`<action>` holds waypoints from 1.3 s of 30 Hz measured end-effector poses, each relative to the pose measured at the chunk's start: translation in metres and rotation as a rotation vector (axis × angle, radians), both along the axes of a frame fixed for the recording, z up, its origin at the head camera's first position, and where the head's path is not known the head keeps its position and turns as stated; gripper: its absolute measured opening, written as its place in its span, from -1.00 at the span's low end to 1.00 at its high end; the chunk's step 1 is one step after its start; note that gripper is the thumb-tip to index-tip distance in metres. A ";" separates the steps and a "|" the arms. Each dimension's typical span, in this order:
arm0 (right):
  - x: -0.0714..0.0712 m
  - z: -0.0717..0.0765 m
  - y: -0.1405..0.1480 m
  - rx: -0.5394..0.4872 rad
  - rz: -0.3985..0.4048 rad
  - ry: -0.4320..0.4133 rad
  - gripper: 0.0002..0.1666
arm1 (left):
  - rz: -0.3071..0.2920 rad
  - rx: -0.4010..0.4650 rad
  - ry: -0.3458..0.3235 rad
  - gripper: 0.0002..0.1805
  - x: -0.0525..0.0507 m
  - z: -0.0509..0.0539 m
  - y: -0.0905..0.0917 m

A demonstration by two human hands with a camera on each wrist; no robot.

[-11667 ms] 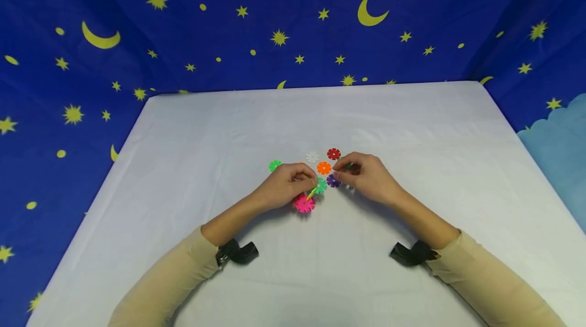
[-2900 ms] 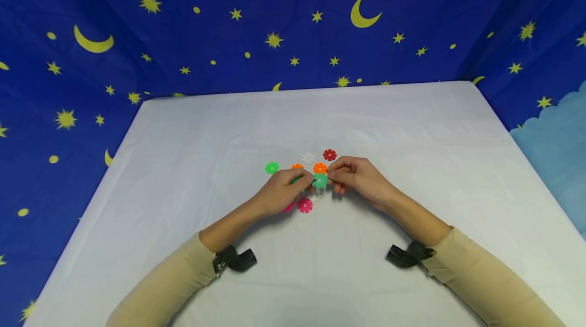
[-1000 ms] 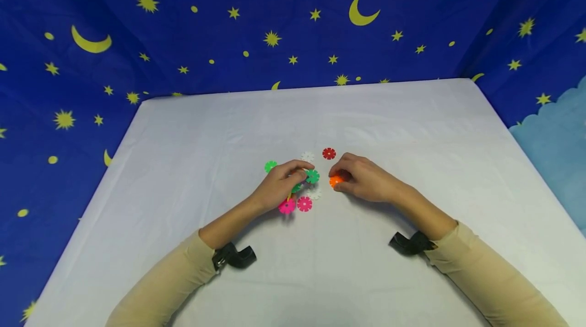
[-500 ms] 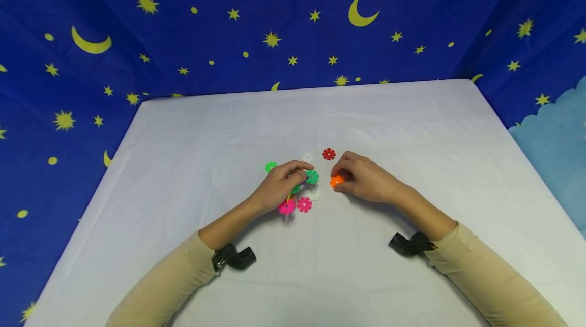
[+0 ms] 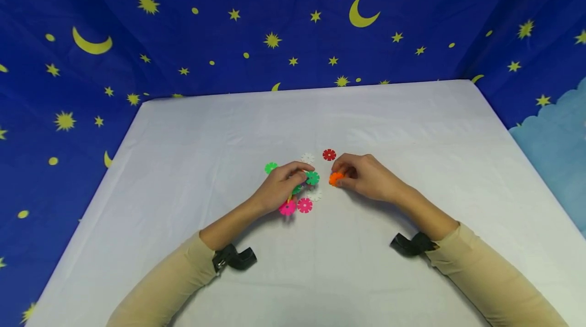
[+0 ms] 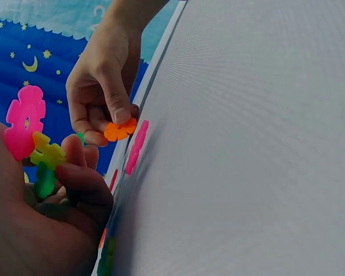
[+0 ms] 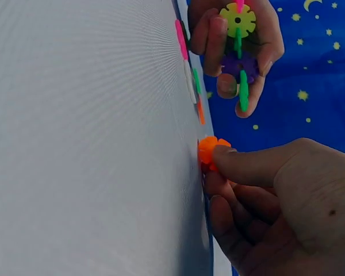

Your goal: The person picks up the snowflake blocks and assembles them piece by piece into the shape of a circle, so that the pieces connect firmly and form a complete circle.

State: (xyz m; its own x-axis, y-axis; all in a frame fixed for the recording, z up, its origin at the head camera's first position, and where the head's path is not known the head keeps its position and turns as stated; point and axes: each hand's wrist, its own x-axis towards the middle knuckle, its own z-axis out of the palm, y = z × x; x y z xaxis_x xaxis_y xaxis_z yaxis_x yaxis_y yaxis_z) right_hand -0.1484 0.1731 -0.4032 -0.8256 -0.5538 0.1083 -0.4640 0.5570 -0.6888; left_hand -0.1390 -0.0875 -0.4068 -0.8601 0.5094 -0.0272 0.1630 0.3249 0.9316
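My left hand (image 5: 279,184) holds a chain of notched plastic snowflake discs slotted edge to edge. From one end the chain runs pink disc (image 5: 287,208), yellow disc (image 7: 237,20), green disc (image 7: 238,43), purple disc (image 7: 241,66) and a teal-green disc (image 5: 313,178) at the other end. To the right, my right hand (image 5: 368,177) pinches a single orange disc (image 5: 335,179) between thumb and fingers, low over the cloth. A gap separates the orange disc from the chain. The left fingers partly hide the chain's middle in the head view.
Loose discs lie flat on the white-covered table (image 5: 320,276): red disc (image 5: 329,154), white disc (image 5: 308,157), green disc (image 5: 271,167), pink disc (image 5: 304,205) and another white disc (image 5: 315,195) beneath the chain. A blue curtain (image 5: 238,32) with stars and moons hangs behind.
The purple and teal-green discs have left the table and joined the chain. The right hand has picked up the orange disc and drawn it nearer; the left hand barely moves over the last second.
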 end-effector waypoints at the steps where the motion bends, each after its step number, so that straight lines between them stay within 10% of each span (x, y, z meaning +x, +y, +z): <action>1: 0.000 0.000 0.001 -0.003 -0.002 0.001 -0.76 | 0.001 0.002 -0.002 -0.65 0.000 0.000 0.000; 16: 0.002 0.009 -0.002 -0.140 0.018 0.006 -0.86 | 0.022 0.012 -0.016 -0.67 0.004 0.008 0.000; 24: 0.014 0.018 -0.011 -0.155 0.017 0.067 -0.82 | -0.007 0.075 -0.046 -0.68 0.021 0.042 0.005; 39: 0.024 0.028 -0.020 -0.234 -0.013 0.203 -0.80 | -0.001 0.119 0.027 -0.70 0.013 0.025 0.003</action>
State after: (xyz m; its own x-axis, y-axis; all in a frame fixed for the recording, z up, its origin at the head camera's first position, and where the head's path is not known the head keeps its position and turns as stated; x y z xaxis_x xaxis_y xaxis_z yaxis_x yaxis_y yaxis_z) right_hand -0.1244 0.1536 -0.3752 -0.7810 -0.4840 0.3947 -0.5989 0.4012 -0.6930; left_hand -0.1256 -0.0841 -0.3820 -0.8592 0.5085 0.0568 0.1889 0.2121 0.9588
